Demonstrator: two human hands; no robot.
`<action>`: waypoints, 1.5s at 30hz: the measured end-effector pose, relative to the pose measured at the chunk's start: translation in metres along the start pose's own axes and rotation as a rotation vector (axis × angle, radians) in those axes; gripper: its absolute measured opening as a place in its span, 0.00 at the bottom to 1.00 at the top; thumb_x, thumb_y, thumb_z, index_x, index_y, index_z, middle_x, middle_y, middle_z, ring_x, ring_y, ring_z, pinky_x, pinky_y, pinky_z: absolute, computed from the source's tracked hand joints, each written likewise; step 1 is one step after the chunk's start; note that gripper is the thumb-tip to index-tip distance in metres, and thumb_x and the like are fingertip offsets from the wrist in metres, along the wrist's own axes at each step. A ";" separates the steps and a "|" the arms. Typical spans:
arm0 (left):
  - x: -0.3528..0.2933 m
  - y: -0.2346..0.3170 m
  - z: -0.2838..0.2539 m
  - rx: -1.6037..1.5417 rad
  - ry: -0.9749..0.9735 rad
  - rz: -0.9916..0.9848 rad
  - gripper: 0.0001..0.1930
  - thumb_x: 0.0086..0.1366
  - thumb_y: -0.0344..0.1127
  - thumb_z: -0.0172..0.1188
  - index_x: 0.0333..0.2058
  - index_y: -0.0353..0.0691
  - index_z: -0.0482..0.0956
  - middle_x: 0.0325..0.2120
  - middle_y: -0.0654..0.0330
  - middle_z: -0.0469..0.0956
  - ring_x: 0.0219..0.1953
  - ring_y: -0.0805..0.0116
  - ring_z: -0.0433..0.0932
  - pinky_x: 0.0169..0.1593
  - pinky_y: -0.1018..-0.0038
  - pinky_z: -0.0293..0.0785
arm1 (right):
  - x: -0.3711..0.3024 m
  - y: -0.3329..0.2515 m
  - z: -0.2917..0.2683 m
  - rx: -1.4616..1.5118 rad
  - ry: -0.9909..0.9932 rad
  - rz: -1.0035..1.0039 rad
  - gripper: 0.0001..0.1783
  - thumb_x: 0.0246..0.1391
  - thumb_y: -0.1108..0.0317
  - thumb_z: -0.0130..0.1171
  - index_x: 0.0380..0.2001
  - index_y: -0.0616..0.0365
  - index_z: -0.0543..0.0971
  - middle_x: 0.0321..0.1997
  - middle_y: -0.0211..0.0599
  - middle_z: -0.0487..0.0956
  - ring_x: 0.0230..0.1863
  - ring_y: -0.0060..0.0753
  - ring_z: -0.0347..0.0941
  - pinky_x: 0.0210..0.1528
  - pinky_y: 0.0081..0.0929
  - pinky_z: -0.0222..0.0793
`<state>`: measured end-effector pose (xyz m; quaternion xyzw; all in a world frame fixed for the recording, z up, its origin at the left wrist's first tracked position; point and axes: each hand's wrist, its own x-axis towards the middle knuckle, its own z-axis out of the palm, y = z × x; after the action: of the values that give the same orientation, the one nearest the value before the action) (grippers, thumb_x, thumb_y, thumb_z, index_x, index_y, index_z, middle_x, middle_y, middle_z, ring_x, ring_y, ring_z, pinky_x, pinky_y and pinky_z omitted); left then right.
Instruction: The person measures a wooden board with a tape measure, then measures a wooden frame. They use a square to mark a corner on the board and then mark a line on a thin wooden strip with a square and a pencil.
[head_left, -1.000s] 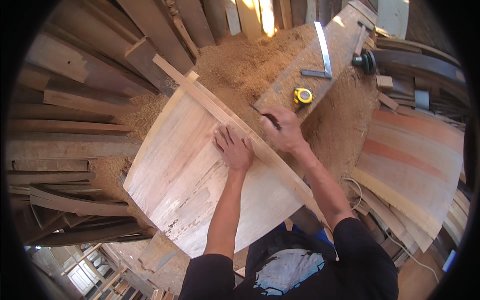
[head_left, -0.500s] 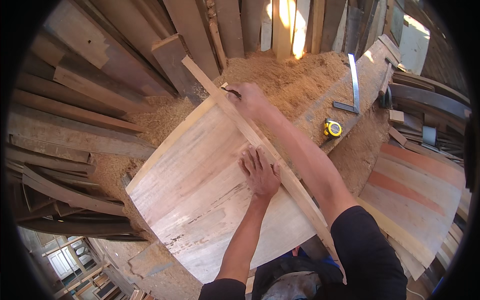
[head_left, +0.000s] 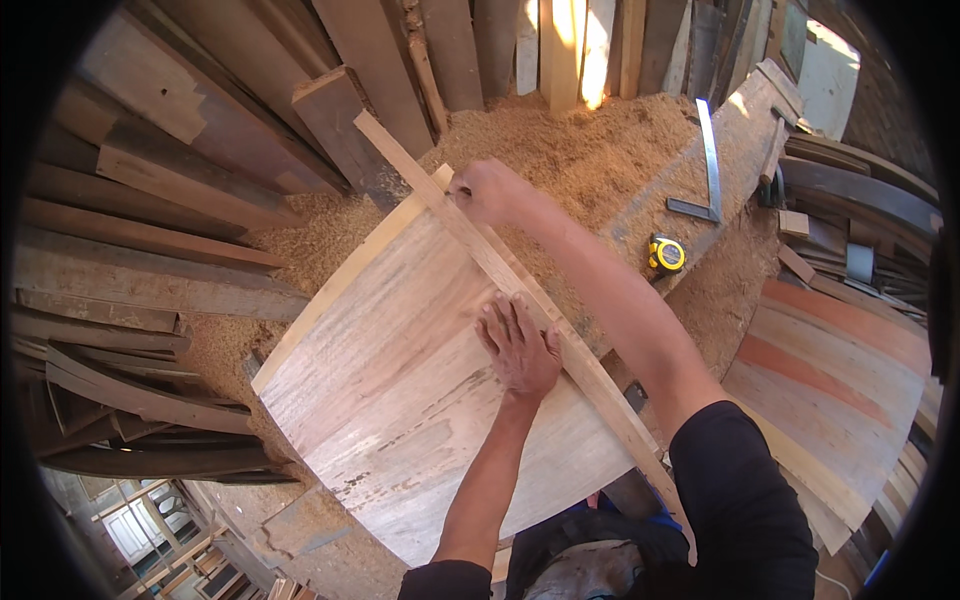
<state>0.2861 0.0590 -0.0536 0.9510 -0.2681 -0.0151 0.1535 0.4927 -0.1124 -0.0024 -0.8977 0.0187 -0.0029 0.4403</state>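
Observation:
A wide wooden panel [head_left: 390,350] with curved edges and a paler far-left edge lies in front of me. Across its right side runs a long, straight wooden strip [head_left: 487,256], its far end jutting past the panel. My left hand [head_left: 522,352] rests flat on the panel, fingers apart, with the thumb against the strip. At the panel's far corner, beside the strip, my right hand [head_left: 488,192] is closed. A small dark thing shows at its fingers, too hidden to name.
Sawdust [head_left: 560,150] covers the ground beyond. On a dusty board to the right lie a yellow and black tape measure [head_left: 666,256] and a metal try square [head_left: 711,170]. Another striped panel [head_left: 820,370] lies far right. Planks [head_left: 150,270] lean along the left and back.
My right hand has turned slightly at the panel's far corner, and less of the dark thing shows at its fingers. My left hand stays in place.

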 end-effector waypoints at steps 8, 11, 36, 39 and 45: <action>-0.001 -0.003 0.003 0.037 0.001 -0.004 0.38 0.71 0.50 0.48 0.68 0.25 0.56 0.69 0.33 0.53 0.72 0.30 0.48 0.72 0.37 0.36 | -0.091 -0.011 -0.027 -0.096 -0.222 0.085 0.06 0.43 0.74 0.57 0.24 0.60 0.82 0.29 0.53 0.81 0.37 0.61 0.79 0.39 0.48 0.75; 0.001 -0.002 0.002 0.058 -0.010 0.005 0.36 0.71 0.49 0.47 0.67 0.25 0.56 0.69 0.32 0.54 0.71 0.30 0.48 0.72 0.38 0.36 | -0.133 0.000 -0.027 -0.030 -0.192 0.019 0.05 0.44 0.71 0.56 0.24 0.63 0.75 0.24 0.57 0.75 0.31 0.66 0.72 0.33 0.52 0.66; -0.001 -0.002 0.008 0.083 -0.024 -0.011 0.35 0.72 0.47 0.45 0.69 0.28 0.53 0.69 0.34 0.55 0.72 0.31 0.47 0.72 0.38 0.35 | -0.296 -0.023 -0.059 -0.061 -0.253 0.060 0.09 0.46 0.72 0.55 0.29 0.67 0.80 0.26 0.58 0.79 0.33 0.62 0.79 0.39 0.51 0.74; 0.000 -0.001 0.007 0.091 -0.027 -0.005 0.35 0.72 0.47 0.46 0.69 0.28 0.53 0.69 0.34 0.55 0.72 0.30 0.47 0.72 0.38 0.36 | -0.299 -0.023 -0.061 -0.055 -0.273 0.098 0.10 0.47 0.71 0.56 0.30 0.66 0.81 0.26 0.58 0.79 0.34 0.62 0.79 0.39 0.51 0.74; -0.001 -0.003 0.007 0.089 -0.027 -0.009 0.37 0.71 0.48 0.47 0.68 0.26 0.53 0.69 0.33 0.53 0.71 0.29 0.47 0.72 0.37 0.36 | -0.313 -0.035 -0.090 0.044 -0.268 0.179 0.12 0.54 0.68 0.56 0.37 0.64 0.81 0.30 0.53 0.82 0.36 0.61 0.78 0.41 0.51 0.73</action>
<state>0.2861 0.0597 -0.0607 0.9578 -0.2661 -0.0168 0.1072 0.1788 -0.1506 0.0835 -0.8749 0.0395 0.1555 0.4569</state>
